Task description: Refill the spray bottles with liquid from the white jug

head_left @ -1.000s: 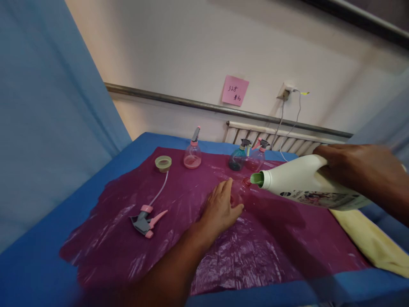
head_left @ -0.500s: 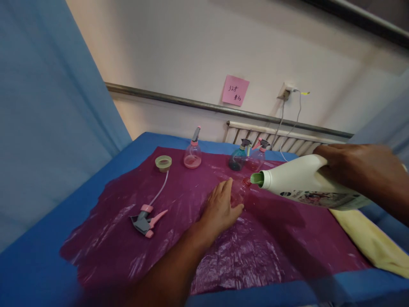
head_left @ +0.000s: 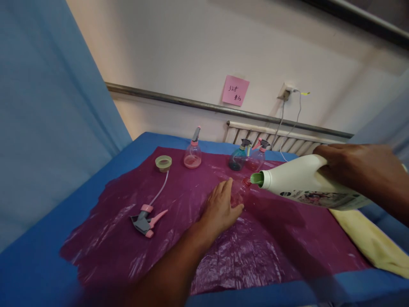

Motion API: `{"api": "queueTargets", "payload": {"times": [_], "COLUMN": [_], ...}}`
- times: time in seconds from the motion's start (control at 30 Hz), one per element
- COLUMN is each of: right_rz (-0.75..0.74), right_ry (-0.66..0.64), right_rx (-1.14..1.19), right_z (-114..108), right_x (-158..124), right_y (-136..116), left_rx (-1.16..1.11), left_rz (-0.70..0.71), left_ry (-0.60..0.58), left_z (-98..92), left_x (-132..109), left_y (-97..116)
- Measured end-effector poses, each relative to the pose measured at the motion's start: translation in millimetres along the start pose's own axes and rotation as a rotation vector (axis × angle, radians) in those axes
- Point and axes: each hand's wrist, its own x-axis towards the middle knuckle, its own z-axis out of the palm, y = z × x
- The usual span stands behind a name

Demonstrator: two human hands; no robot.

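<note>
Your left hand (head_left: pixel 220 207) hides the left side of the bottle (head_left: pixel 238 192); your right hand (head_left: pixel 348 166) covers part of the jug (head_left: pixel 297 172), whose label (head_left: pixel 319 198) is too small to read; the view's edges cut off your left forearm (head_left: pixel 172 264), the cloth (head_left: pixel 367 241) and the curtain (head_left: pixel 47 106).

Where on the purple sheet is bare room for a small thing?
Bare: between the loose trigger head and the left hand; nearer you, between the left forearm, white jug and yellow cloth. Crowded: around the clear bottle and the teal spray bottle.

2 bare hands (head_left: pixel 221 207), 2 bare forearms (head_left: pixel 179 258)
</note>
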Motion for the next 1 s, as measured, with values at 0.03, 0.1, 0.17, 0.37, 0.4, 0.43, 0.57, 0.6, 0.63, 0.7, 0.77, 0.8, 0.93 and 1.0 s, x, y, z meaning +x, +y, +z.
{"api": "queueTargets", "payload": {"times": [0.03,0.1,0.17,0.37,0.4,0.43,0.57,0.6,0.63,0.7,0.77,0.8,0.93,1.0], "right_rz": [0.000,0.003,0.010,0.008,0.009,0.013,0.012,0.007,0.005,0.001,0.004,0.005,-0.004,-0.006], "right_ry": [-0.005,-0.020,-0.031,-0.017,-0.019,-0.021,-0.024,-0.022,-0.017,-0.004,0.009,0.012,0.016,0.012], "right_rx": [0.001,0.002,-0.005,-0.018,-0.021,-0.027,-0.044,-0.039,-0.033,-0.012,0.008,0.013,-0.005,-0.016], "right_z": [-0.5,-1.7,-2.5,-3.3,-3.6,-3.9,-5.0,-5.1,-5.1,-4.7,-3.5,-2.8,0.9,2.3], "right_x": [0.1,0.4,0.4,-0.6,-0.7,-0.8,-0.3,0.0,0.2,0.7,0.9,0.9,0.4,0.1], "right_y": [-0.3,-0.7,-1.0,-1.8,-2.2,-2.5,-3.6,-3.7,-3.6,-3.2,-2.3,-1.7,1.1,1.8], "left_rx": [-0.004,-0.006,-0.001,-0.007,-0.006,-0.003,0.002,0.000,0.000,-0.002,-0.005,-0.006,-0.007,-0.008], "left_rz": [0.005,0.008,0.002,0.006,0.004,0.000,-0.010,-0.008,-0.005,0.001,0.011,0.014,0.017,0.015], "left_ry": [0.002,0.000,-0.004,0.005,0.002,-0.002,-0.011,-0.008,-0.004,0.002,0.004,0.006,0.010,0.013], "left_z": [-0.1,-0.1,0.1,0.4,0.2,-0.1,-0.6,-0.5,-0.3,0.1,0.2,0.2,0.4,1.4], "left_x": [-0.2,-0.6,-0.9,-0.8,-0.7,-0.6,-0.4,-0.3,-0.3,-0.4,-0.6,-0.8,-1.2,-0.9], "left_y": [-0.3,-1.1,-1.7,-0.8,-0.2,0.3,1.2,0.9,0.6,-0.3,-1.0,-1.3,-1.6,-2.2]}}
